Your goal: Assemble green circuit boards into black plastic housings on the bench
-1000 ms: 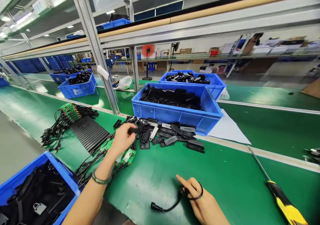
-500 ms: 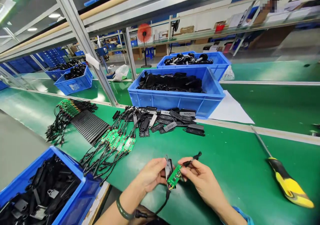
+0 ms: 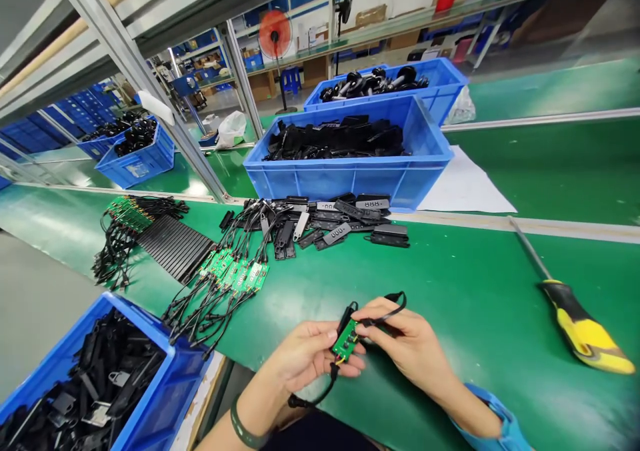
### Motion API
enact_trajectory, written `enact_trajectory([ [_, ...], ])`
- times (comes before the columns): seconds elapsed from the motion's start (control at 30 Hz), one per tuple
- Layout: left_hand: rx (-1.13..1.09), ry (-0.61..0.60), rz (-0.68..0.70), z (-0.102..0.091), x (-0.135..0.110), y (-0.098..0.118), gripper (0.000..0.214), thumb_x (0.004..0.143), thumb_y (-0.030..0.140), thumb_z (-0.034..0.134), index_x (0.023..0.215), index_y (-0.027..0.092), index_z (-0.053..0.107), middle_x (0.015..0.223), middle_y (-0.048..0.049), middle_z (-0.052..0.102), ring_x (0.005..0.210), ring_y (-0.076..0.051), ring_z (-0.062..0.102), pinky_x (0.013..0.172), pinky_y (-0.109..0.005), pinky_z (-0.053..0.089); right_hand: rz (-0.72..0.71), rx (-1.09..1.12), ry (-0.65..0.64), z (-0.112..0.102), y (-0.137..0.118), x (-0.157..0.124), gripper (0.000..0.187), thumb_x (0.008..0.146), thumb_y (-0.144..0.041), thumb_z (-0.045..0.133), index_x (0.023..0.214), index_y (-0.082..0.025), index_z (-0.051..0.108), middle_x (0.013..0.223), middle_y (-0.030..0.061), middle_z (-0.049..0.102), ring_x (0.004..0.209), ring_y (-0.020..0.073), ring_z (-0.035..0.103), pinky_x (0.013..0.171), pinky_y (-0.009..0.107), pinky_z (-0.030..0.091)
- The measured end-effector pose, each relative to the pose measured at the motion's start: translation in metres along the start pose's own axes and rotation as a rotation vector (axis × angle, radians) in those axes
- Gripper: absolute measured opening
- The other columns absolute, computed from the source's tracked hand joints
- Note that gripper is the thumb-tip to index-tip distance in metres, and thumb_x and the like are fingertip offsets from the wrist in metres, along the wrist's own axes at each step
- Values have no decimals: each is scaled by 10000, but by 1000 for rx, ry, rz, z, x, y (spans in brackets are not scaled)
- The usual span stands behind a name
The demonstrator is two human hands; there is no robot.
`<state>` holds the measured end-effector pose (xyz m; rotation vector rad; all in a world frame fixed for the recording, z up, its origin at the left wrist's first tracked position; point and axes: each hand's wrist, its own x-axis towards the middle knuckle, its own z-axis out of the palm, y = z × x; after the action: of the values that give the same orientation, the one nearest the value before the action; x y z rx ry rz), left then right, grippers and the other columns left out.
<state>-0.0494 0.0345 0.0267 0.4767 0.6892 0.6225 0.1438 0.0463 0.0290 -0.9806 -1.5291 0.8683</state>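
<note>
My left hand (image 3: 305, 354) is closed around a narrow black plastic case (image 3: 346, 315), its thumb along the near side and its fingertips showing beneath. Over the case lies a small green circuit board (image 3: 345, 343), tilted, with black components and coloured wires at its lower end. My right hand (image 3: 407, 337) pinches the board's upper end, where a black cable loops up. From the lower end another black cable (image 3: 327, 392) hangs down to a connector. Whether the board is seated inside the case I cannot tell.
Wired circuit boards (image 3: 233, 271), a row of black strips (image 3: 175, 247) and loose case parts (image 3: 325, 224) lie on the green bench. Blue bins (image 3: 345, 181) stand behind. Another blue bin (image 3: 190, 371) is at lower left. A yellow-black screwdriver (image 3: 575, 324) lies right.
The case and board are closer together, with the board now covering much of the case. My left fingers have spread underneath, and the view has tilted slightly downward.
</note>
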Motion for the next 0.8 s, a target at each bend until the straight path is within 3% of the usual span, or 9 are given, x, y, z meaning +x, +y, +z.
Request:
enact_trajectory([
  [0.17, -27, 36, -25, 0, 0, -3, 446, 740, 405, 818, 1023, 70, 736, 866, -132, 736, 684, -157, 709, 654, -246, 581, -11, 4, 19, -1, -2, -2, 55, 824, -241, 723, 828, -231, 777, 741, 27, 732, 668, 149, 682, 618, 215, 557],
  [0.4, -21, 50, 30, 6, -2, -4, 456, 770, 390, 794, 1078, 61, 723, 955, -168, 732, 774, -178, 716, 724, -267, 583, -37, -85, 56, 4, 2, -6, 71, 818, -199, 720, 853, -226, 776, 781, 32, 731, 711, 153, 682, 646, 218, 557],
  [0.57, 16, 57, 33, 12, -2, -5, 494, 761, 442, 788, 1073, 65, 724, 930, -172, 730, 739, -172, 704, 711, -284, 580, -5, -104, 64, 8, 9, -12, 104, 834, -212, 698, 879, -245, 786, 824, 43, 656, 742, 149, 643, 613, 218, 540],
  [0.67, 144, 103, 86, 15, -1, -8, 530, 722, 486, 808, 1046, 76, 722, 902, -149, 724, 703, -159, 691, 692, -281, 577, 70, -120, 91, 13, 10, -15, 147, 821, -260, 700, 940, -259, 787, 901, 50, 580, 696, 132, 592, 542, 219, 514],
  [0.8, 410, 208, 222, 17, 2, -12, 564, 747, 566, 750, 1022, 77, 690, 847, -109, 705, 670, -147, 674, 666, -270, 576, 337, 2, 34, 20, 9, -17, 399, 837, -334, 620, 1215, -210, 653, 925, 50, 597, 615, 123, 580, 527, 248, 531],
])
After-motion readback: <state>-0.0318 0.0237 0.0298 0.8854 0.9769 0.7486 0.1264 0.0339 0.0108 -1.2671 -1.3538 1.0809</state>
